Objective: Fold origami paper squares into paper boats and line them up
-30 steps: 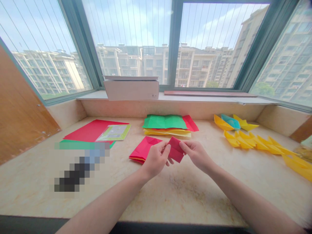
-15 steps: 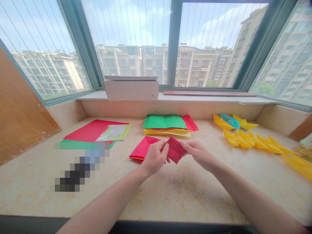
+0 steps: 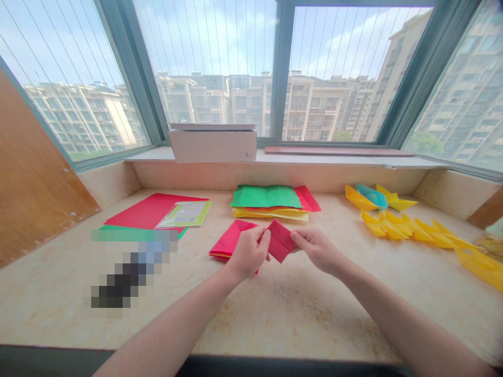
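Note:
Between my two hands is a small red folded paper (image 3: 280, 242), held diamond-wise above the counter with a crease across it. My left hand (image 3: 250, 250) pinches its left corner between thumb and fingers. The right corner is gripped by my right hand (image 3: 316, 250), thumb on top. Beneath and behind my left hand lies a stack of folded red paper (image 3: 231, 238) with a yellow layer showing at its edge; my wrist covers part of it. Farther back sit creased sheets, a green one (image 3: 267, 196) on top, with red (image 3: 308, 199) and yellow (image 3: 271, 213) paper under it.
Yellow paper boats (image 3: 408, 225) stand in a row at the right, with a teal boat (image 3: 371, 196) behind them. At the left are flat red sheets (image 3: 145, 209), a clear packet (image 3: 186, 214) and a pixelated patch. A white box (image 3: 214, 145) rests on the window ledge.
My right thumb and fingers have shifted slightly on the paper's right corner. The red paper stays held between both hands, almost in the same spot.

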Demonstrator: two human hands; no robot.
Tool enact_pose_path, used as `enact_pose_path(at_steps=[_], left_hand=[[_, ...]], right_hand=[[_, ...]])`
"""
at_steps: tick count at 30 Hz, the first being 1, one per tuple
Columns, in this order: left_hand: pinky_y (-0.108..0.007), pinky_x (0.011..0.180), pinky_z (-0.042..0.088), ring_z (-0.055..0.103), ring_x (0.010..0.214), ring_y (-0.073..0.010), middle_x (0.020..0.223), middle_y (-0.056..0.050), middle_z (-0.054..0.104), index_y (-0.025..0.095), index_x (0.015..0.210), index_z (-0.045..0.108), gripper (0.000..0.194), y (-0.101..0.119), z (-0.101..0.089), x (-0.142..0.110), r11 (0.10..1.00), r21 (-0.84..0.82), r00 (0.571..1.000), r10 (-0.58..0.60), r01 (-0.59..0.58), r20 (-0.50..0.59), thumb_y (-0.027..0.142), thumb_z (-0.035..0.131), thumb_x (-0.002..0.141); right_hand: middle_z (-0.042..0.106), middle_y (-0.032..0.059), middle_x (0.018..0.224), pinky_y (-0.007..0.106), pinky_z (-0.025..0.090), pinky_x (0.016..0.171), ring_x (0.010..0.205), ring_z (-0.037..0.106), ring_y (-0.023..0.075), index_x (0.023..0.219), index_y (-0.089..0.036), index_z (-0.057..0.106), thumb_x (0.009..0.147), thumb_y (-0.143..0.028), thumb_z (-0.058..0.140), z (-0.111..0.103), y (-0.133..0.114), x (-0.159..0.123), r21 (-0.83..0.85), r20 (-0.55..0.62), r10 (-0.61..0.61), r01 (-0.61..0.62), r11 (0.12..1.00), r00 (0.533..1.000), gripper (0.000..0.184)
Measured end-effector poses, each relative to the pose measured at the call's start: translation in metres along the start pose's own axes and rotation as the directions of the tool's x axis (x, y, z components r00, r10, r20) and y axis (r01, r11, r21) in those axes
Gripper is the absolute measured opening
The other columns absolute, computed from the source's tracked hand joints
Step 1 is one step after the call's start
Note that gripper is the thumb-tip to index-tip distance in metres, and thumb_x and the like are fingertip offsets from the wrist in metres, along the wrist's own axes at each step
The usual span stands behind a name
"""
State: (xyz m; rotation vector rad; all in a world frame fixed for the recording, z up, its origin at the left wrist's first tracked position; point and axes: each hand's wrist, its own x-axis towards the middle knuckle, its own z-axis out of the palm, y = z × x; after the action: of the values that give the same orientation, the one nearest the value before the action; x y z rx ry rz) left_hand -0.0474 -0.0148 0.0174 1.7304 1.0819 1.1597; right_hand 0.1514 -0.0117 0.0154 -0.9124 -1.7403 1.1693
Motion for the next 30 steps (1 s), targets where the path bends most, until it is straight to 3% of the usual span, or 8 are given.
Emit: enact_pose_path(at_steps=[5,12,18,21,25,30], left_hand=[[-0.019,0.039,0.035,0.059,0.042,-0.0124,0.055,0.000,0.060,0.017,0.069,0.058,0.037,0.000,-0.002,0.000,0.998,0.056,1.000,0.027,-0.027,-0.007,0.043,0.048,0.094],[-0.019,0.037,0.036,0.062,0.042,-0.0135,0.060,-0.001,0.063,0.017,0.078,0.055,0.033,0.001,0.003,-0.001,0.999,0.027,1.000,-0.027,0.027,0.000,0.043,0.044,0.095],[-0.018,0.037,0.039,0.062,0.041,-0.0134,0.063,-0.002,0.065,0.016,0.087,0.058,0.034,0.003,0.005,-0.002,0.992,-0.104,0.996,-0.073,0.077,0.044,0.047,0.046,0.094],[-0.018,0.036,0.040,0.062,0.041,-0.0126,0.068,-0.003,0.067,0.015,0.099,0.057,0.036,0.007,0.005,-0.002,0.974,-0.206,0.995,-0.083,0.094,0.062,0.050,0.047,0.094],[-0.018,0.036,0.041,0.062,0.042,-0.0120,0.074,-0.002,0.069,0.018,0.109,0.051,0.035,0.010,0.003,-0.003,0.961,-0.269,0.996,-0.046,0.065,0.076,0.049,0.053,0.093],[-0.019,0.037,0.045,0.062,0.043,-0.0124,0.071,-0.002,0.068,0.016,0.099,0.054,0.031,0.006,0.002,-0.001,0.949,-0.308,0.991,-0.028,0.067,0.129,0.045,0.060,0.090]], right_hand=[[0.073,0.0065,0.073,0.032,0.053,0.062,0.067,0.066,0.0191,0.081,-0.016,0.073,0.092,-0.058,0.053,0.000,-0.007,-0.001,-0.123,-0.074,-0.042,0.032,0.992,0.996,0.048],[0.074,0.0084,0.087,0.029,0.051,0.065,0.072,0.067,0.0178,0.113,-0.014,0.067,0.088,-0.050,0.064,0.003,-0.005,-0.002,0.090,0.026,0.054,-0.056,0.994,0.998,0.044],[0.073,0.0050,0.085,0.026,0.050,0.062,0.067,0.063,0.0142,0.108,-0.016,0.069,0.087,-0.035,0.068,0.009,0.001,-0.001,0.087,-0.077,-0.019,0.026,0.996,0.997,0.028],[0.074,0.0042,0.085,0.027,0.050,0.060,0.066,0.064,0.0143,0.112,-0.018,0.069,0.088,-0.032,0.067,0.010,0.001,-0.002,0.119,-0.125,-0.035,0.050,0.992,0.992,0.028],[0.074,0.0042,0.087,0.028,0.051,0.061,0.067,0.062,0.0144,0.117,-0.021,0.071,0.090,-0.032,0.064,0.008,0.000,-0.003,0.118,-0.107,-0.096,0.109,0.987,0.990,0.030],[0.072,0.0029,0.080,0.027,0.051,0.056,0.060,0.060,0.0130,0.124,-0.023,0.069,0.091,-0.033,0.064,0.006,-0.001,-0.004,0.170,-0.056,-0.122,0.130,0.977,0.991,0.035]])
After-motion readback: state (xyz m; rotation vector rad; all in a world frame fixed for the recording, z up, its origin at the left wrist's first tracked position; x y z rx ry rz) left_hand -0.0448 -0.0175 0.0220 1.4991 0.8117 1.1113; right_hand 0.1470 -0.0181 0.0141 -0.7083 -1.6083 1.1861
